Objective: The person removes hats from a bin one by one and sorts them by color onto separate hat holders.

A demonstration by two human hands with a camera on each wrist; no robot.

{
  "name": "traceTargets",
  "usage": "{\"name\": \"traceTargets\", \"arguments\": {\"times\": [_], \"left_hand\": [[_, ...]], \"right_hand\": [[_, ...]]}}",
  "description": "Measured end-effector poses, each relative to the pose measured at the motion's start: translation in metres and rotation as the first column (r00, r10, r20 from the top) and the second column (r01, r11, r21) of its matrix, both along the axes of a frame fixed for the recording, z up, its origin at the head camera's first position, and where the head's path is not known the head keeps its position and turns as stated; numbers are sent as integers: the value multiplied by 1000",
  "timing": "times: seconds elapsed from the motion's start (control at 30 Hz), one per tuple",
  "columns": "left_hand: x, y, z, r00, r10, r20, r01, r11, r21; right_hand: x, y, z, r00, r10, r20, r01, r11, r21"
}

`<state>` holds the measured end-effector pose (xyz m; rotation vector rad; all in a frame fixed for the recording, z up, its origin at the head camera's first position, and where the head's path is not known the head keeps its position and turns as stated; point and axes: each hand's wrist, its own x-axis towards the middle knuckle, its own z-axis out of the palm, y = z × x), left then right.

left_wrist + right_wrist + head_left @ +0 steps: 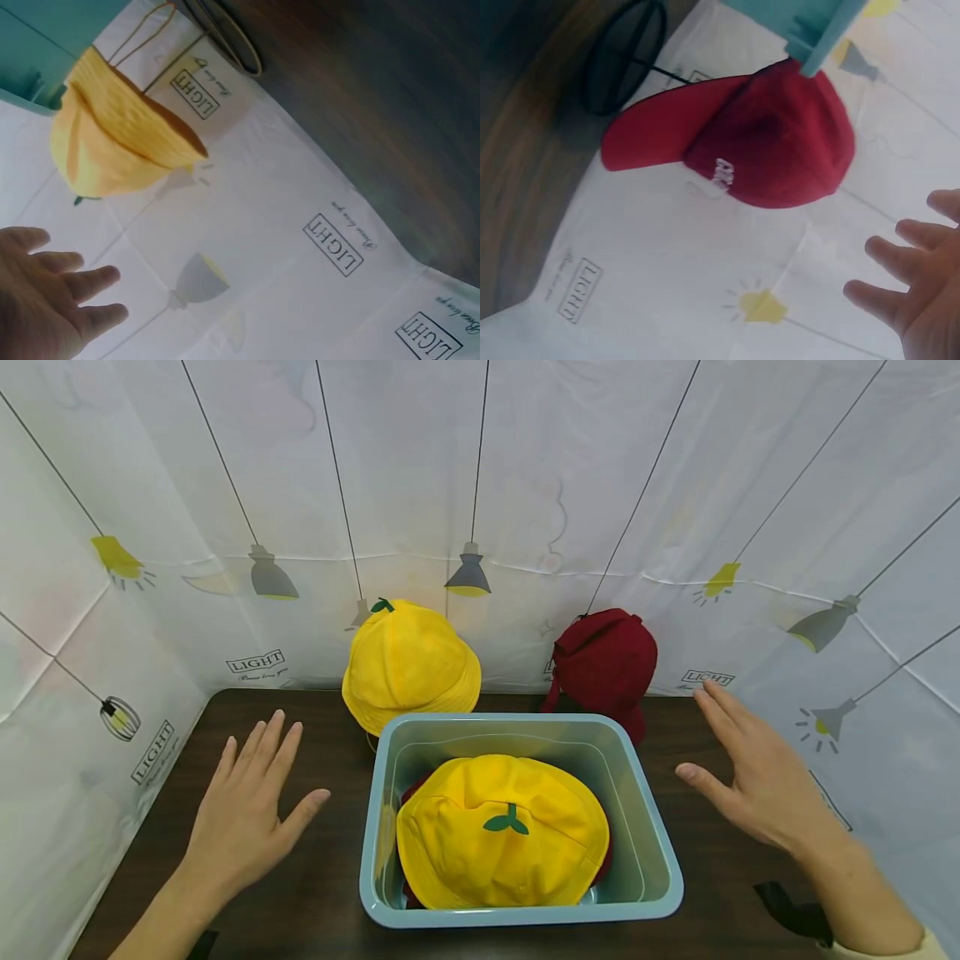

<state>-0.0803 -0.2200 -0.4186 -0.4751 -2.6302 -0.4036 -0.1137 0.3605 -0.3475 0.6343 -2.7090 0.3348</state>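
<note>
A yellow bucket hat (502, 852) with a green sprout lies in a light blue plastic bin (652, 860); dark red fabric (604, 865) peeks out beneath it. Behind the bin, another yellow bucket hat (408, 660) with a green leaf on top hangs on a wire stand (154, 34). A dark red cap (607, 660) sits at the back right, on a black stand (626, 60), with white lettering on its front. My left hand (251, 806) is held to the left of the bin, fingers straight, touching nothing. To the bin's right, my right hand (757, 768) also holds nothing, its fingers extended.
A dark brown wooden table (315, 893) carries the bin and stands. White cloth (420, 460) printed with lamps and "LIGHT" labels walls the back and both sides. A black strap (793, 912) shows at my right wrist.
</note>
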Motion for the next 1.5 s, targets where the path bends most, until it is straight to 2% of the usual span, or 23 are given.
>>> {"name": "traceTargets", "arguments": {"times": [0.4, 0.57, 0.8, 1.0, 1.17, 1.33, 1.5], "left_hand": [[1, 16, 2, 993, -79, -82, 82, 996, 31], [1, 22, 2, 986, -113, -123, 119, 992, 44], [2, 29, 1, 983, -144, -116, 150, 988, 41], [4, 35, -1, 979, -163, -122, 169, 985, 40], [6, 38, -3, 977, -183, -108, 190, 980, 54], [8, 42, -2, 975, -218, -41, 221, 972, 77], [10, 45, -2, 968, -252, 7, 250, 965, 84]], "right_hand": [[6, -24, 26, 993, 113, -42, -112, 993, 29], [8, -35, 33, 987, 155, -30, -154, 988, 33], [6, -44, 38, 976, 214, -49, -212, 976, 57], [6, -58, 44, 969, 247, -19, -246, 967, 65], [6, -72, 48, 961, 277, 21, -277, 958, 68], [4, -83, 48, 951, 306, 51, -309, 948, 76], [5, -94, 50, 934, 338, 119, -348, 935, 73]]}}
